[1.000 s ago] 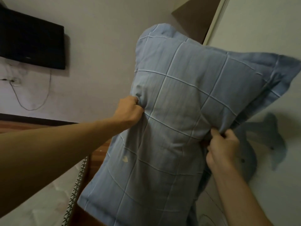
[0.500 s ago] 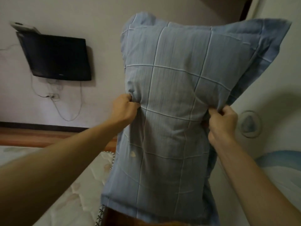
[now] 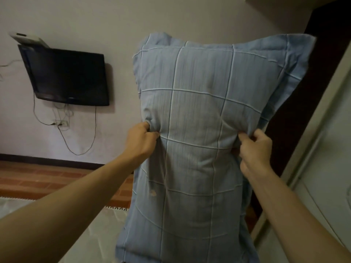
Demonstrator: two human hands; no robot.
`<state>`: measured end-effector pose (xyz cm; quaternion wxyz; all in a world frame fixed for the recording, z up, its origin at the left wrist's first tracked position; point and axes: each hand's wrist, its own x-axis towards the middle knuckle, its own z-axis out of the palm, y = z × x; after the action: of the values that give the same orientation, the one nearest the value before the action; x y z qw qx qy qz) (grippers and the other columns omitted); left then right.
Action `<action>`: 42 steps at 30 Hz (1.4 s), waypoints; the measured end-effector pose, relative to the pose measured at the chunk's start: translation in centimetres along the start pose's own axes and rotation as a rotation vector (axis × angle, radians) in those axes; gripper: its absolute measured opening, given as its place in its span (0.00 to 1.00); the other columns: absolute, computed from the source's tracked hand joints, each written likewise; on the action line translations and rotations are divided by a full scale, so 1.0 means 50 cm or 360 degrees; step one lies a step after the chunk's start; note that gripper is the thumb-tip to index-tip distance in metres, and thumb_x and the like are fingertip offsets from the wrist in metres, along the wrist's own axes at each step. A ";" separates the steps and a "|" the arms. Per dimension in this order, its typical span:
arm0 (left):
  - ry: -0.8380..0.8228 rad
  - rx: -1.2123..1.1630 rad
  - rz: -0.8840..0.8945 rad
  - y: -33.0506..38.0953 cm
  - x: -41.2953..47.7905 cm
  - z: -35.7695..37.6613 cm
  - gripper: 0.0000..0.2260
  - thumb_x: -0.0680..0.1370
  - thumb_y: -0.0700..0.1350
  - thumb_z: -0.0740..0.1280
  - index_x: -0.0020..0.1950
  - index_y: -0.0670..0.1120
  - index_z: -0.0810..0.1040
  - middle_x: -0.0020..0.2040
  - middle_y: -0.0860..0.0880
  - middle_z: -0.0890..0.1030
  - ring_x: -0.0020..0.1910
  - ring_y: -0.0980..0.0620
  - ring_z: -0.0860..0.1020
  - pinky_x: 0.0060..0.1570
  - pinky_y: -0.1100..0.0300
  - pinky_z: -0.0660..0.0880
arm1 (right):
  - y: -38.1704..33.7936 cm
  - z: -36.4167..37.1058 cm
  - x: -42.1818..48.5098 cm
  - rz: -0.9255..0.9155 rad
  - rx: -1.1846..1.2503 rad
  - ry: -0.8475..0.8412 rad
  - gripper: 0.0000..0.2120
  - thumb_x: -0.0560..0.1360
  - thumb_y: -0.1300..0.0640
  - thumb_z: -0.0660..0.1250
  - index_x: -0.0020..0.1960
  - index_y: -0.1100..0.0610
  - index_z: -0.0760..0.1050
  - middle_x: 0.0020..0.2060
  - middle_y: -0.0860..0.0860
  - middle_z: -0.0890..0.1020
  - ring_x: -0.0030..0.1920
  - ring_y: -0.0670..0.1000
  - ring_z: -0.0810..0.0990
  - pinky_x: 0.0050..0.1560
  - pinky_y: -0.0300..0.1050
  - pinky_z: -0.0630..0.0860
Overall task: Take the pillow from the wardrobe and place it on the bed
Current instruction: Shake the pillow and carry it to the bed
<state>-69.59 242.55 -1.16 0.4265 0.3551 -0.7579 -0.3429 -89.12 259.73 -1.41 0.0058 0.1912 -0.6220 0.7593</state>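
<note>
A blue pillow with a white grid pattern hangs upright in the air in front of me, its long side vertical. My left hand pinches its left edge at mid-height. My right hand grips its right edge at about the same height. The bed, covered in pale quilted fabric, lies low at the bottom left, below and behind the pillow. The wardrobe's pale door stands at the right edge, with a dark opening beside it.
A black television is mounted on the white wall at the left, with cables hanging to a wall socket. Reddish floor tiles run between the wall and the bed.
The view has swung left, away from the wardrobe door toward the television wall and bed. The pillow stays in both hands and now sits more upright and lower in view.
</note>
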 end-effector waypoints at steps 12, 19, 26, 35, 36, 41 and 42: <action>-0.0011 -0.0066 -0.0054 -0.100 0.276 0.053 0.11 0.77 0.40 0.66 0.50 0.32 0.78 0.49 0.34 0.80 0.50 0.35 0.79 0.54 0.39 0.77 | 0.104 0.223 0.197 0.0065 0.0046 -0.0019 0.12 0.77 0.60 0.68 0.36 0.51 0.76 0.46 0.57 0.84 0.51 0.61 0.83 0.56 0.64 0.81; 0.0046 -0.0059 -0.0119 -0.162 0.414 0.141 0.09 0.78 0.40 0.66 0.50 0.34 0.78 0.49 0.36 0.81 0.51 0.38 0.79 0.54 0.41 0.78 | 0.203 0.326 0.359 0.0109 0.0025 -0.0094 0.09 0.77 0.60 0.68 0.38 0.54 0.75 0.46 0.60 0.83 0.49 0.62 0.83 0.54 0.64 0.81; 0.0167 -0.0001 -0.0176 -0.195 0.562 0.233 0.09 0.78 0.41 0.66 0.48 0.35 0.78 0.47 0.37 0.80 0.48 0.40 0.80 0.43 0.56 0.77 | 0.274 0.436 0.548 0.0135 0.0027 -0.0198 0.10 0.77 0.60 0.68 0.45 0.67 0.72 0.46 0.66 0.81 0.43 0.60 0.80 0.52 0.65 0.81; 0.0310 0.0007 -0.0190 -0.224 0.726 0.289 0.09 0.79 0.42 0.65 0.50 0.35 0.77 0.49 0.36 0.79 0.49 0.38 0.79 0.53 0.44 0.78 | 0.328 0.585 0.718 0.0070 0.0076 -0.0316 0.10 0.75 0.58 0.69 0.36 0.55 0.73 0.40 0.58 0.81 0.41 0.55 0.80 0.51 0.62 0.82; 0.0321 0.0005 -0.0192 -0.233 0.745 0.293 0.09 0.79 0.42 0.65 0.50 0.35 0.77 0.49 0.37 0.79 0.50 0.39 0.78 0.53 0.45 0.78 | 0.337 0.604 0.732 0.0070 0.0075 -0.0337 0.11 0.75 0.57 0.69 0.35 0.54 0.73 0.39 0.56 0.81 0.41 0.55 0.80 0.51 0.63 0.82; 0.0367 -0.0016 -0.0210 -0.298 0.854 0.299 0.09 0.79 0.42 0.65 0.50 0.36 0.76 0.48 0.37 0.79 0.49 0.39 0.79 0.52 0.47 0.78 | 0.380 0.714 0.791 0.0118 0.0087 -0.0434 0.11 0.75 0.57 0.69 0.35 0.52 0.73 0.40 0.59 0.80 0.44 0.63 0.81 0.49 0.59 0.82; 0.0377 -0.0013 -0.0218 -0.313 0.880 0.297 0.09 0.79 0.42 0.65 0.50 0.35 0.76 0.48 0.36 0.79 0.49 0.39 0.79 0.52 0.46 0.78 | 0.389 0.740 0.803 0.0120 0.0082 -0.0449 0.12 0.75 0.57 0.68 0.34 0.52 0.72 0.39 0.58 0.79 0.42 0.61 0.80 0.49 0.58 0.81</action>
<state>-95.83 201.21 -2.25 0.4902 0.4422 -0.6748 -0.3300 -120.67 211.10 -2.13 -0.1151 0.2726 -0.6037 0.7402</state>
